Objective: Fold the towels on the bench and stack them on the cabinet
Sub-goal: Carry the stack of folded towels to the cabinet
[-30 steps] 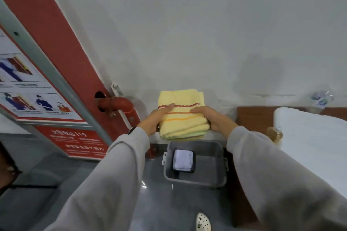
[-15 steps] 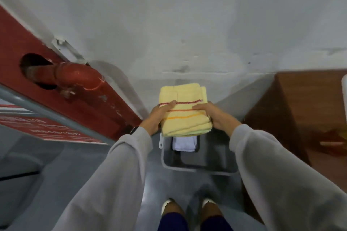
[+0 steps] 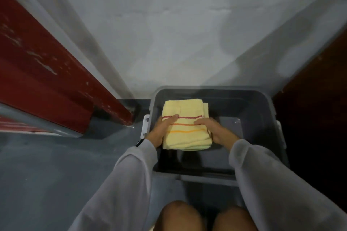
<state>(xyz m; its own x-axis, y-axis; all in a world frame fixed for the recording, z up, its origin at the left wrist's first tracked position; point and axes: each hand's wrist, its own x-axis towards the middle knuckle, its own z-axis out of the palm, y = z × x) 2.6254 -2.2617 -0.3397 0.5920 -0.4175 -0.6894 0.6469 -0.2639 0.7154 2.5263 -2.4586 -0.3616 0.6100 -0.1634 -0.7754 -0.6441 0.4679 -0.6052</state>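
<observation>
Folded yellow towel [image 3: 185,127], striped red and orange, sits at frame centre inside the grey bin [image 3: 262,103]. Left hand [image 3: 160,130] and right hand [image 3: 216,130] grip its sides, thumbs on top, fingers curled beneath. Bin stands on the grey floor [image 3: 56,165] against the wall.

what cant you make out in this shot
Head view: bin floor under the folded towels, hidden by them.
Whether the folded towels touch the bin floor: cannot tell.
Fingers of left hand and right hand beneath them: hidden.
The brown furniture at right: too dark, cut by the edge.
</observation>
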